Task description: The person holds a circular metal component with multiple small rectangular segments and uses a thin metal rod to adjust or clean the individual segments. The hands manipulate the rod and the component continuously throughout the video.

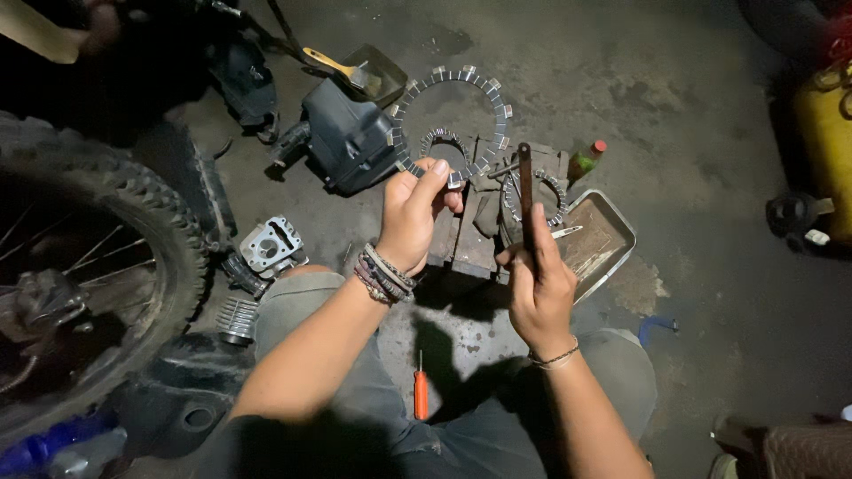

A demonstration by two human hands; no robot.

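My left hand (pixel 414 213) holds up a ring-shaped clutch friction plate (pixel 454 105) by its lower edge, thumb over the rim. A smaller toothed ring (pixel 444 142) shows behind it near my fingertips. A long dark metal tool (pixel 525 191) stands upright in my right hand (pixel 539 282), which grips it at the lower end. Behind that tool, a round clutch part (pixel 537 197) rests on a wooden block (pixel 470 244).
A metal tray (pixel 612 232) lies right of the block. An orange-handled screwdriver (pixel 421 390) lies between my knees. A motorcycle tyre (pixel 133 231), an engine cylinder head (pixel 271 246), a black plastic housing (pixel 351 137), a small bottle (pixel 586 160) and a yellow container (pixel 825 133) surround me.
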